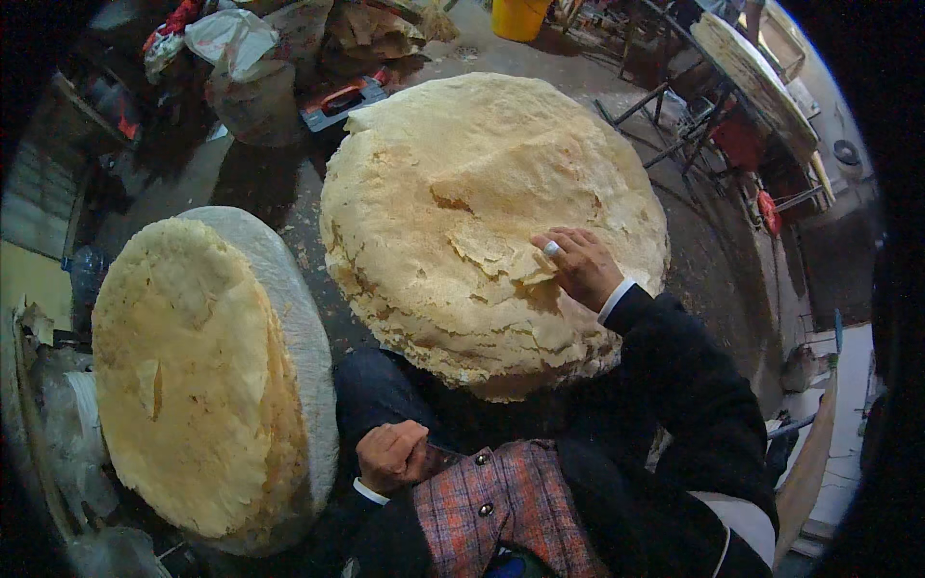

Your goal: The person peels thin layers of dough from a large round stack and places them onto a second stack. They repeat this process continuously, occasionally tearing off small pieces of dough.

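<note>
A large round stack of thin, pale flatbread-like sheets (462, 159) lies before me, its top cracked and its edge ragged. My right hand (578, 267), with a ring, rests low on the stack's right side, fingers closed on a torn flap (535, 269) of the top sheet. Near my lap, below the stack, my left hand (394, 455) is curled beside the plaid vest (498, 498); whether it holds something cannot be made out. To the left, a second stack of similar sheets (188, 361) leans on a pale, round, cloth-like backing (311, 361).
Beyond the large stack lie an orange-and-grey tool (343, 102), a bucket (253, 105) with a white plastic bag (231, 40) on it, and a yellow bucket (519, 18). A metal-framed stand (654, 126) is at the upper right. Crumbs dot the floor.
</note>
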Available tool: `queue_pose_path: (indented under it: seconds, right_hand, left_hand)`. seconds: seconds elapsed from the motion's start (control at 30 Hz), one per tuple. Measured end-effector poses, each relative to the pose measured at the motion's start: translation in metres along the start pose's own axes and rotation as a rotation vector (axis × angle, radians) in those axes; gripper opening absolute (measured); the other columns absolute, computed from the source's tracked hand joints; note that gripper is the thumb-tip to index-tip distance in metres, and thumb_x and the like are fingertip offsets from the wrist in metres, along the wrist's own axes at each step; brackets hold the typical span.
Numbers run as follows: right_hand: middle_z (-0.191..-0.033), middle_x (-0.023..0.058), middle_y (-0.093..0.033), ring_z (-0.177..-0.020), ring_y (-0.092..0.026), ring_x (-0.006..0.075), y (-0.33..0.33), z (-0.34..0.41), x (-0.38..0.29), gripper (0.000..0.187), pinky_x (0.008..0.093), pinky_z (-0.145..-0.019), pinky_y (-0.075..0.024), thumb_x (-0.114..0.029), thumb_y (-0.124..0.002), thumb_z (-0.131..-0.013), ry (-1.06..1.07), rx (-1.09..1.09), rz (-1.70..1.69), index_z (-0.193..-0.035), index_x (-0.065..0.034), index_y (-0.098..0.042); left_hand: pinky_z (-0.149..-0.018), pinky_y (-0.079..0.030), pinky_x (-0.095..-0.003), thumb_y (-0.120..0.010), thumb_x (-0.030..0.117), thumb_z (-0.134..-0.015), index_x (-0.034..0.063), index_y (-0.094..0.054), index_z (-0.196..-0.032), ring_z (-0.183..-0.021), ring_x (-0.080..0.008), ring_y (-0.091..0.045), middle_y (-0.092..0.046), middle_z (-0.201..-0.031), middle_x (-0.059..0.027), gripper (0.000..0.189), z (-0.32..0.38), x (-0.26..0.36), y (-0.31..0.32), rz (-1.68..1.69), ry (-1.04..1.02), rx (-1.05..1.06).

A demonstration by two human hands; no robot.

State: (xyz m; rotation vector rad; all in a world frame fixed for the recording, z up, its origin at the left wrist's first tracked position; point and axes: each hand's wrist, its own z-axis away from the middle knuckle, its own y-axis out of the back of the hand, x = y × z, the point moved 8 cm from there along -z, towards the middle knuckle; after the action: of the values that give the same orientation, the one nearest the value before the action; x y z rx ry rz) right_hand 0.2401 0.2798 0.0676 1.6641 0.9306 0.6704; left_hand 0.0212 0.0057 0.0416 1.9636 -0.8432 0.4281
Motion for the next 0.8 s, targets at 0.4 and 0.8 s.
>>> queue_pose_path:
  seconds: [0.4,0.8]
  right_hand:
    - [-0.080,0.0131,-0.066,-0.074,-0.065,0.0309,0.070,-0.091,0.056,0.012,0.0386,-0.066,-0.0524,-0.001,-0.064,-0.082,0.111,0.114,-0.123,-0.093,-0.0069,-0.067]
    - [-0.089,0.0108,-0.070,-0.083,-0.067,0.0313,0.053,-0.270,0.104,0.007,0.0401,-0.074,-0.0541,-0.013,-0.065,-0.084,0.140,0.092,0.235,-0.089,-0.0093,-0.069]
  left_hand:
    - [-0.057,-0.052,-0.0318,-0.072,0.007,-0.071,0.0077,-0.069,-0.093,-0.068,-0.0234,-0.066,-0.070,-0.089,-0.0078,0.022,0.001,-0.005,-0.003,0.013,-0.010,-0.094]
    - [-0.053,-0.051,-0.0307,-0.075,0.013,-0.074,0.0110,-0.071,-0.098,-0.068,-0.0203,-0.067,-0.071,-0.088,-0.0053,0.024,0.014,-0.013,-0.004,0.015,-0.011,-0.036]
